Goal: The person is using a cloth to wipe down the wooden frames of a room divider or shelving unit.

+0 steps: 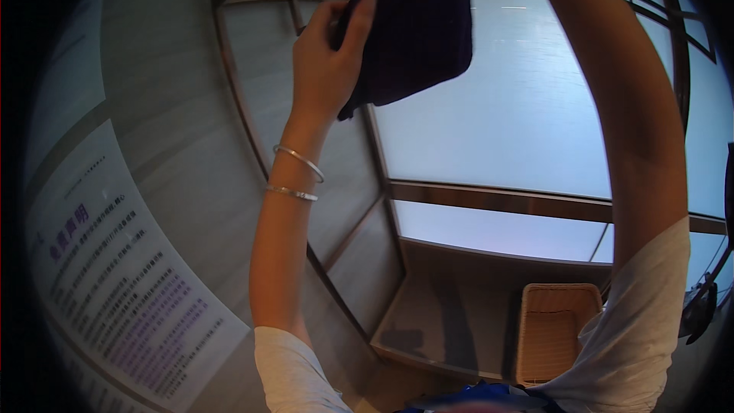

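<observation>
My left hand point(332, 57) is raised and grips the left edge of a dark purple cloth point(424, 28), its thumb lying over the fabric. The cloth hangs down and runs out of view at the top, so its whole shape is hidden. Two silver bangles point(292, 193) circle my left wrist and forearm. My right arm reaches up past the top edge, and my right hand is out of view. Behind the cloth stands a bright, pale translucent panel point(493, 115) in a dark brown frame.
A rectangular wicker basket point(555, 344) sits on a low brown bench point(438, 321), partly covered by my right sleeve. To the left, a poster bearing writing point(137, 287) is fixed to a grey wall point(166, 69) near brown wall trim. Dark items point(699, 310) hang at the right edge.
</observation>
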Tool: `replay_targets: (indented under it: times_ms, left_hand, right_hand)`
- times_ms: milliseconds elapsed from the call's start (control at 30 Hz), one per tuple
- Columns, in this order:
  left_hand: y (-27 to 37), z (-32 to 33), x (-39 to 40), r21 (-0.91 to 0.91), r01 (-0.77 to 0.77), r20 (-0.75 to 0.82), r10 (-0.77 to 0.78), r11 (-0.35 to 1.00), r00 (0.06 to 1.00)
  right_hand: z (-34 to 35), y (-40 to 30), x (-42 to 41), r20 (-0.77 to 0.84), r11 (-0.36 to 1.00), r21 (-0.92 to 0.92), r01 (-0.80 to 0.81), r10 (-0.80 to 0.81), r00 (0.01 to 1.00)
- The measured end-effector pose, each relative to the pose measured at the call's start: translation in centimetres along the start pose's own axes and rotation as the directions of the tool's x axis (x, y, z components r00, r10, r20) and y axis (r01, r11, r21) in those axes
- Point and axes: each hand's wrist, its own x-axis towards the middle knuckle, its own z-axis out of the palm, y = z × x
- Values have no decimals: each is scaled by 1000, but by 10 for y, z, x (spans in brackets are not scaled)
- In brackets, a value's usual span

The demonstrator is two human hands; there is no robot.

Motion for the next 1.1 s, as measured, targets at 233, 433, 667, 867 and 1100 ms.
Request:
replay_targets:
  times_ms: [233,433,667,867,1100]
  left_hand:
    - [-126,-136,-10,374,-30,-93,70,927,993]
    - [-179,-194,-42,447,111,-195,-24,888,980]
    - [-199,-202,-51,483,147,-276,-10,863,961]
    - [-210,-162,-50,414,169,-248,-68,894,966]
    - [-187,-121,-33,403,32,-220,62,915,974]
  right_hand:
    - [107,-221,35,55,988,152,-29,21,998]
    - [155,-361,62,258,969,236,-69,6,966]
    - [179,-394,66,120,986,166,-19,-1,993]
    - [160,-354,72,255,966,193,171,-217,942]
    - [144,-305,66,132,945,116,306,-320,938]
